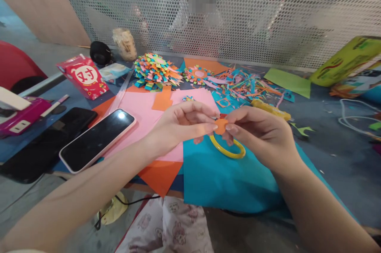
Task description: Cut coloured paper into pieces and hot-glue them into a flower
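Orange disc (220, 126) sits between 2 grips: left hand (178, 128) and right hand (264, 134) pinch opposite edges (both angled inward).

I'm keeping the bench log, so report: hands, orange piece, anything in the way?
Left hand, right hand: both pinching orange paper piece. Yellow loop just below in view, not covering it.

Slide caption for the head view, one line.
Left hand and right hand pinch an orange disc above blue paper.
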